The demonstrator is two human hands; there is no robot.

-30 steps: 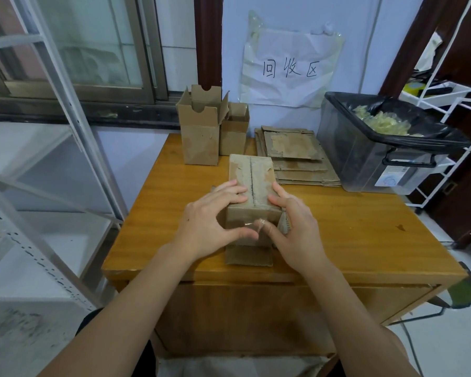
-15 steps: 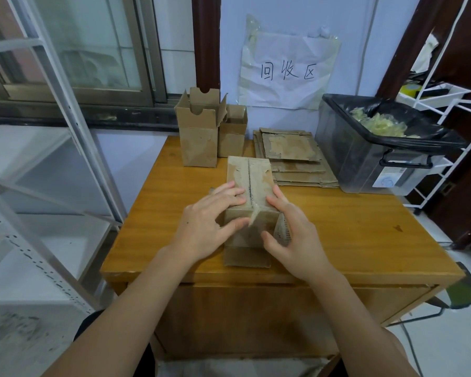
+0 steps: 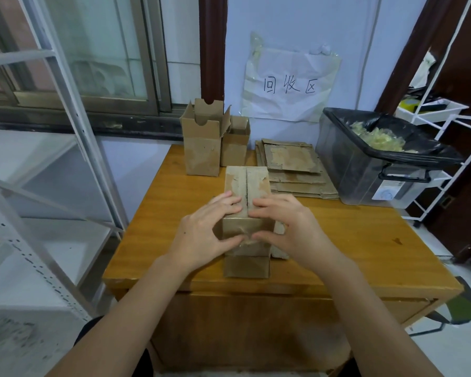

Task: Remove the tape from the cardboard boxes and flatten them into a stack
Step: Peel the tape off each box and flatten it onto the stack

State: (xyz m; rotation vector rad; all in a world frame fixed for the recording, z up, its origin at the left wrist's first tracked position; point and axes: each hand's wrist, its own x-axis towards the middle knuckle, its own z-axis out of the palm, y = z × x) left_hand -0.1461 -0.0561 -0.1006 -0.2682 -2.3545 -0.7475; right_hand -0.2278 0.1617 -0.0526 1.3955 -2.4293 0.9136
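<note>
A small brown cardboard box [image 3: 246,183] lies on its side in the middle of the wooden table [image 3: 337,240], its slit seam facing up. My left hand [image 3: 206,235] grips its near left corner, fingers on top and thumb on the near end face. My right hand [image 3: 291,229] grips the near right corner the same way. Both thumbs meet on a glossy strip of clear tape [image 3: 244,235] across the near end. Two open upright boxes [image 3: 203,148] stand at the back. A stack of flattened boxes [image 3: 294,167] lies beside them.
A clear bin with a black liner [image 3: 375,170] holds crumpled tape at the table's back right. A white metal shelf frame [image 3: 52,148] stands to the left and a white wire rack [image 3: 446,126] to the right. A paper sign [image 3: 288,85] hangs on the wall.
My right hand has moved from the box's right side up onto its top and near end. Both thumbs now meet on the tape; the box sits squarer to me.
</note>
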